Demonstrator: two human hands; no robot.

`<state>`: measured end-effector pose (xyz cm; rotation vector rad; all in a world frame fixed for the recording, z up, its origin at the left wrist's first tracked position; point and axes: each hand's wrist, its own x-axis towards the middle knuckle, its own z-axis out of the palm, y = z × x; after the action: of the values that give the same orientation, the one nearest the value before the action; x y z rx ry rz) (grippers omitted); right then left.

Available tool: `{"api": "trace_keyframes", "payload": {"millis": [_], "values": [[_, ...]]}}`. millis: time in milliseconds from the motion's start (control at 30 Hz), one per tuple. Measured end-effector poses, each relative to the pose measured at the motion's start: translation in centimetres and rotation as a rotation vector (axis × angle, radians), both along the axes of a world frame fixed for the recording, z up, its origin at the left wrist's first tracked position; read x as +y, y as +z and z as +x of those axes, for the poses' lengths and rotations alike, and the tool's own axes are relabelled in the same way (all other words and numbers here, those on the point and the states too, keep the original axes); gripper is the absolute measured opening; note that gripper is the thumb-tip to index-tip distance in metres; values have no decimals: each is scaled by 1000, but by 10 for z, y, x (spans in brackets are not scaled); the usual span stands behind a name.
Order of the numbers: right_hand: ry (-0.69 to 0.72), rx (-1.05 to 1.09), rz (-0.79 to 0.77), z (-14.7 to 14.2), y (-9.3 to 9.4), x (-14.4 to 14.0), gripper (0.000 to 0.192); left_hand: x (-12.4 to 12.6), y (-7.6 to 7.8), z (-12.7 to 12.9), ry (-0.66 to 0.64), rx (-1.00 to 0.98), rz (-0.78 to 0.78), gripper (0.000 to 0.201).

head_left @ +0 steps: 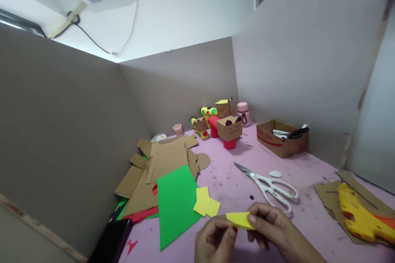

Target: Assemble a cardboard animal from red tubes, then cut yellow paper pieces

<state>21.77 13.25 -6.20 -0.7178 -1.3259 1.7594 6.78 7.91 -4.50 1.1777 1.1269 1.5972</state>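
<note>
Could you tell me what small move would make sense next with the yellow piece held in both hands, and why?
Probably press the fold flat. The yellow paper piece is pinched between the left hand and the right hand, looks doubled over, and is held just above the pink table; the scissors lie untouched beside it.

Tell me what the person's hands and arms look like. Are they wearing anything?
Both hands are bare: the left hand and right hand show no gloves, rings or watch. No sleeve shows on the right forearm. The fingernails look short and unpainted.
</note>
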Motion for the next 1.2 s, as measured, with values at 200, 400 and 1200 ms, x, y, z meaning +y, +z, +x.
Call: {"api": "trace_keyframes", "payload": {"millis": [200, 400, 1200], "values": [[-9, -26, 44, -1, 2, -5, 39, 3, -1, 3, 59, -174, -143, 33], [-11, -55, 102, -1, 5, -9, 37, 3, -5, 3, 83, -198, -191, 39], [-49, -57, -91, 0, 1, -1, 39, -1, -18, 0, 56, 337, 140, 19]]}}
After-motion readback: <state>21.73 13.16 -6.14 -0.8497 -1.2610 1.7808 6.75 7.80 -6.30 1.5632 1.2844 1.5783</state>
